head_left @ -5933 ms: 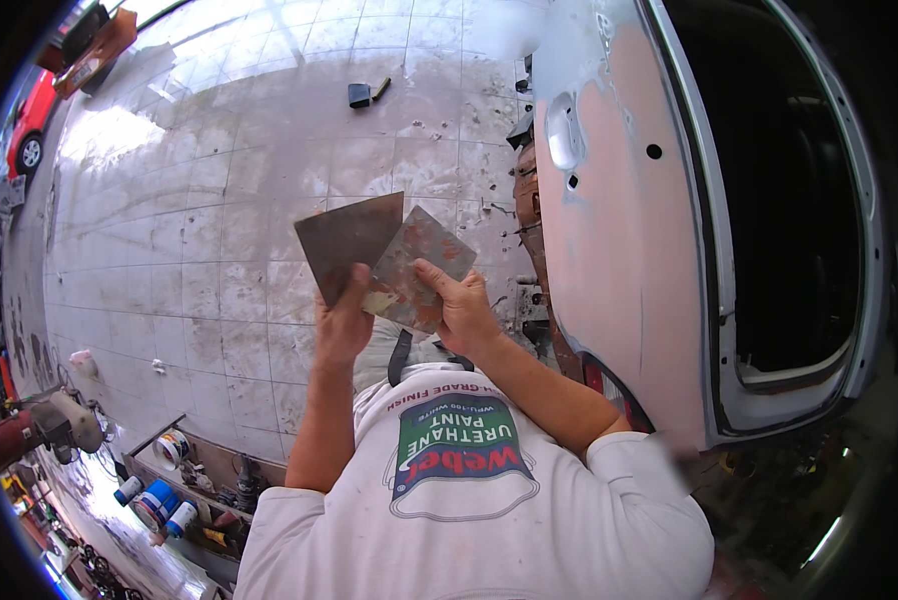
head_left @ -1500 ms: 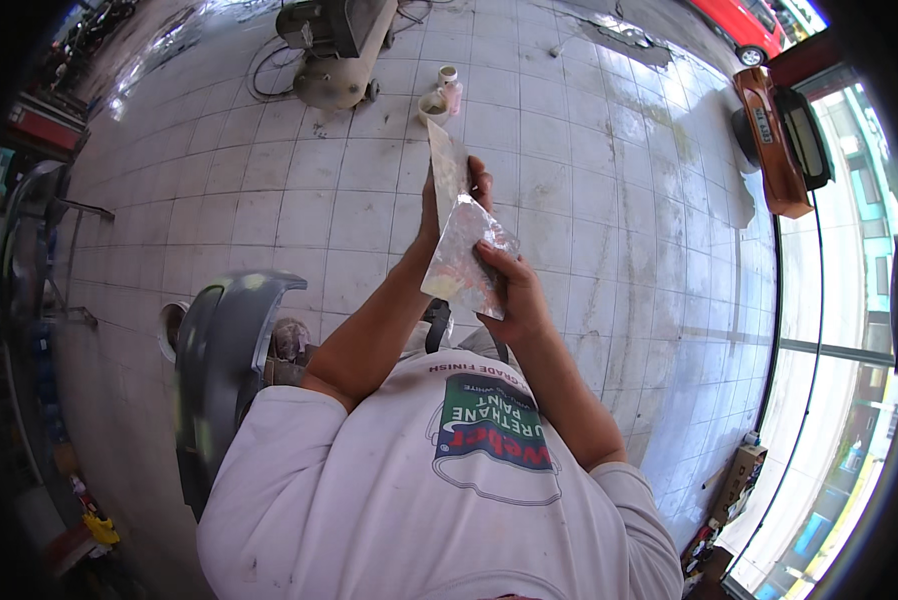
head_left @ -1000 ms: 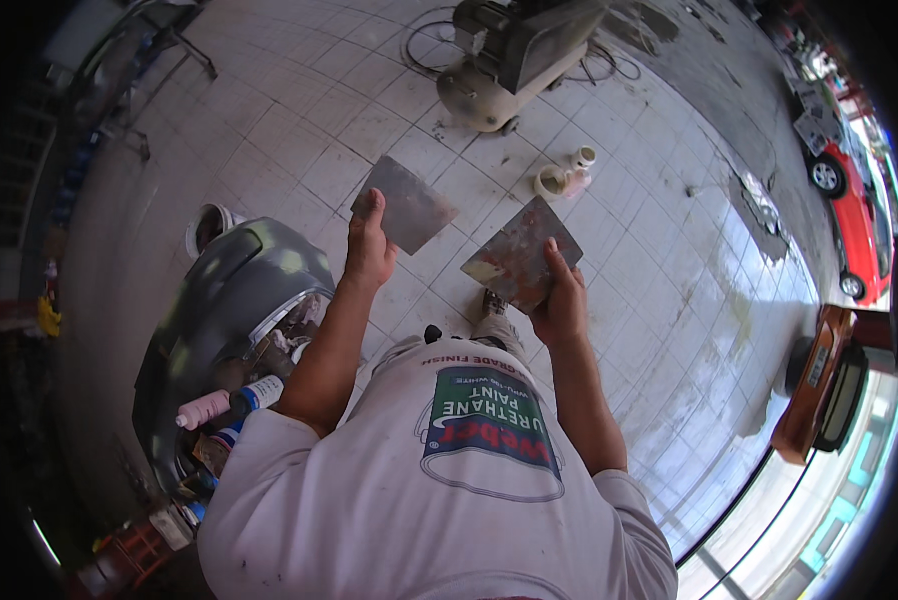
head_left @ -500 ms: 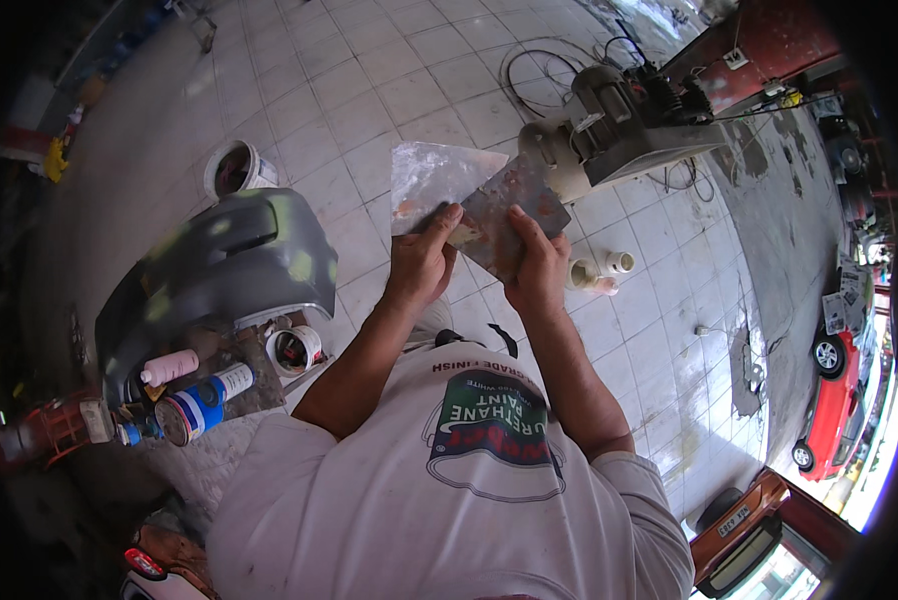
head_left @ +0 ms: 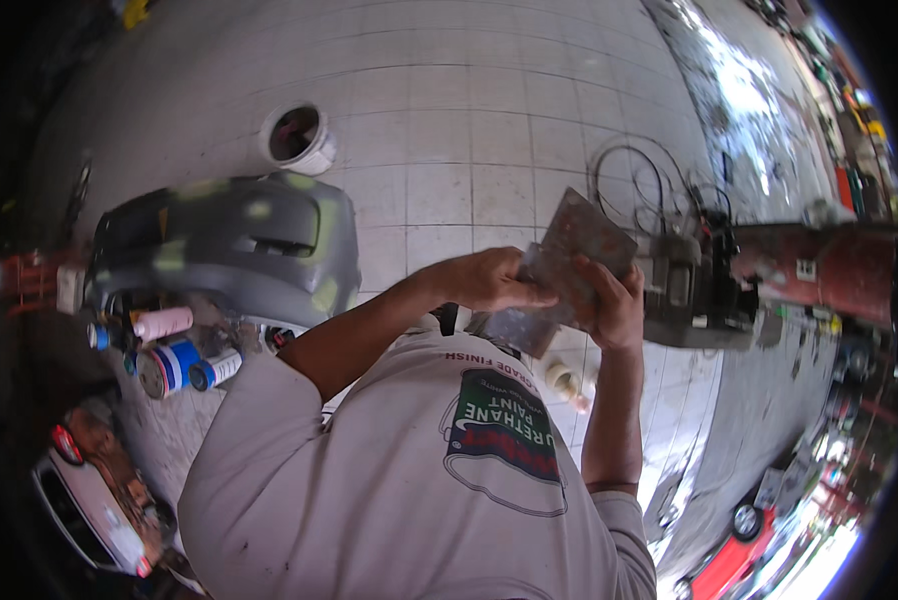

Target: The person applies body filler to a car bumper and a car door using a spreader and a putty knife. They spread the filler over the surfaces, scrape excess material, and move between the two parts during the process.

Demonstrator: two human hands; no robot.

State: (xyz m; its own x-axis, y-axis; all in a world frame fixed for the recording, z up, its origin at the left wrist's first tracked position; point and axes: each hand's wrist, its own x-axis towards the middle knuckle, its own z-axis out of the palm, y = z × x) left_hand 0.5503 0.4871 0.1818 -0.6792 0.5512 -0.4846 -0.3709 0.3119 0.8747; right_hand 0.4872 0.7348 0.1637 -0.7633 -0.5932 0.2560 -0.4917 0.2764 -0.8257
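Two flat metal spreader blades are held up in front of the chest, over a tiled floor (head_left: 469, 120). The upper blade (head_left: 581, 238), rusty and smeared, is clamped in the right hand (head_left: 614, 305), fingers curled round its right edge. The lower blade (head_left: 514, 328) is pinched by the left hand (head_left: 489, 280), thumb on top, and seems to be pressed against the underside of the upper one, so the two plates are touching where they overlap. Both grips are closed tight on their blades. As for containers: a white bucket (head_left: 299, 138) is standing on the floor behind a grey bumper (head_left: 229, 250), and its inside looks dark and reddish, but what's in it can't be made out. Just left of and below the bumper a cluster of cans is lying on its side: a pink can (head_left: 164, 323), a blue-and-white can (head_left: 167, 366) with its round end turned this way, and a smaller blue can (head_left: 215, 369) beside it. Lids seem to be on, contents not visible. A small pale tub (head_left: 561, 380) is seen on the floor under the right forearm, too blurry to tell what's inside. A dark machine (head_left: 694, 290) with looped cables is parked just right of the hands, and a red car (head_left: 739, 565) is seen at the lower right edge. A white printed shirt (head_left: 419, 480) fills the bottom.
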